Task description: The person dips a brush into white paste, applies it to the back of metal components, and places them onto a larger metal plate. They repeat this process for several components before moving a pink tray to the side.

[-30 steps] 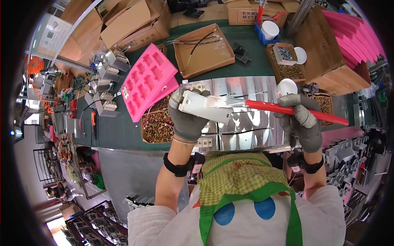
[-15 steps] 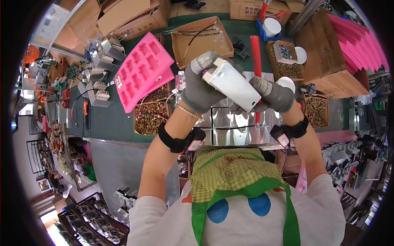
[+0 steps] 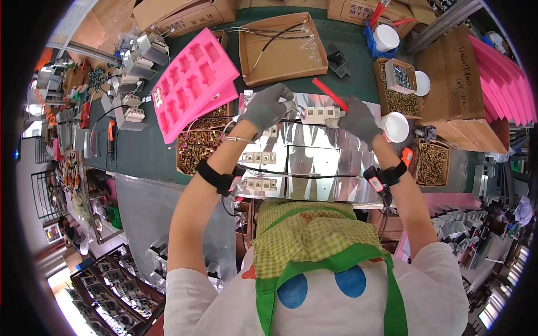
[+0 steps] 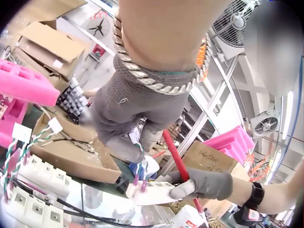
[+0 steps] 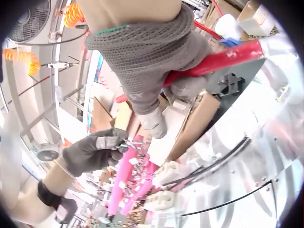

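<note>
My gloved right hand grips a white block with square openings above the bench. The red handle of a brush is tucked in the same hand. My gloved left hand is just left of the block and pinches the end of twisted green-and-white wires. A small white plug shows at its fingertips in the left wrist view. These wires run down to purple sleeves on the block. Under both hands lie shiny metal plates, with similar white blocks along their left side.
A pink foam tray and a box of brass fittings are at the left. Behind lies a shallow cardboard tray. At the right stand a white cup, a box of small brass parts and a large carton.
The brush was on the white housing, then the part was turned over between both hands. Now my right hand alone holds it with the brush, and my left hand has shifted to its wires.
</note>
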Action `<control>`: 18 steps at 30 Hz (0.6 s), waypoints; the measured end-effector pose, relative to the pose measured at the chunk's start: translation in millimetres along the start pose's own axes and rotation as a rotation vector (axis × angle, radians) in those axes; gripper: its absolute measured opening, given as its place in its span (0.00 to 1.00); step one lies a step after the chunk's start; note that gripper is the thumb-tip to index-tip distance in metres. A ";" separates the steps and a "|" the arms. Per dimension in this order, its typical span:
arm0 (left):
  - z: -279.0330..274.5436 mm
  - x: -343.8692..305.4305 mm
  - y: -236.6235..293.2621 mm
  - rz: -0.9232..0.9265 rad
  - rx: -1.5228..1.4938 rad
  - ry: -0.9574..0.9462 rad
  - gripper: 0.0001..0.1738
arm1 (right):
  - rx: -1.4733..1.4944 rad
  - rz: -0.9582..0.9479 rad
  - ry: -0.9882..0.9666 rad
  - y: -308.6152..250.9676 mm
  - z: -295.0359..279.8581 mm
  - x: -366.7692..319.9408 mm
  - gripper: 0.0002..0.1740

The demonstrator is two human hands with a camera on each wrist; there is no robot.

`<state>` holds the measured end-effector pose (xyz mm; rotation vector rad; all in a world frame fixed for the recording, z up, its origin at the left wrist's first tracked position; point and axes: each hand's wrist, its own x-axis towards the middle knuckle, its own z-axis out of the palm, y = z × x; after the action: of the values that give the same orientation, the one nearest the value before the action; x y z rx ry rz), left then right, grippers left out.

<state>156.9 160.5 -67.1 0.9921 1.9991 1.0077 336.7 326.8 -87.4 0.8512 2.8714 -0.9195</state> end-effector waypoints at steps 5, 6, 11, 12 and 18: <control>25.6 24.8 -15.8 -0.046 0.143 0.116 0.10 | 0.016 0.222 -0.079 4.9 18.8 24.8 0.25; 27.3 27.0 -16.4 -0.045 0.162 0.132 0.11 | 0.007 0.236 -0.085 7.3 25.9 29.3 0.25; 31.0 31.7 -18.9 -0.142 0.236 0.162 0.17 | -0.031 0.273 -0.137 9.2 39.1 44.3 0.26; 29.7 32.2 -18.6 -0.152 0.236 0.152 0.17 | -0.028 0.273 -0.141 8.4 38.8 45.0 0.26; 29.7 35.2 -18.4 -0.141 0.235 0.169 0.18 | -0.006 0.286 -0.172 6.1 38.9 48.6 0.27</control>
<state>158.4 192.8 -104.7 0.8953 2.3335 0.8162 292.4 334.0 -131.0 1.0876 2.5211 -0.9017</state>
